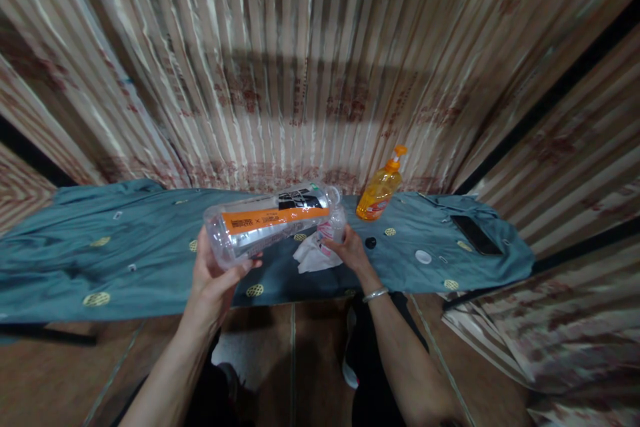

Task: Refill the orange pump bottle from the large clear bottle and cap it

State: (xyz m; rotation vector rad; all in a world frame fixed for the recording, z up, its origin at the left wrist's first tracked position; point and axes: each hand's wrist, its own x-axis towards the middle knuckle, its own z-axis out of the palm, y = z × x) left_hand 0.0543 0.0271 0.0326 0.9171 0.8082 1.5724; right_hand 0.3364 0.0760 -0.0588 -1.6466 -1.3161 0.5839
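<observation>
My left hand [215,277] grips the base end of a large clear plastic bottle [270,220] with an orange and silver label. That bottle lies nearly level in the air, its neck end to the right and slightly raised. My right hand [350,250] is closed around a small clear bottle [337,219] with pink print. The large bottle's mouth is close to the top of the small one; whether they touch, I cannot tell. Beneath the small bottle, a crumpled white cloth or tissue [313,257] rests on the teal cover [160,267].
An orange pump bottle [380,193] stands behind and to the right of my right hand. A small black cap [371,242], a round white lid-like disc [423,257] and a dark phone [475,235] lie rightward. Striped curtains [300,80] hang behind, with black poles [550,97] at the sides.
</observation>
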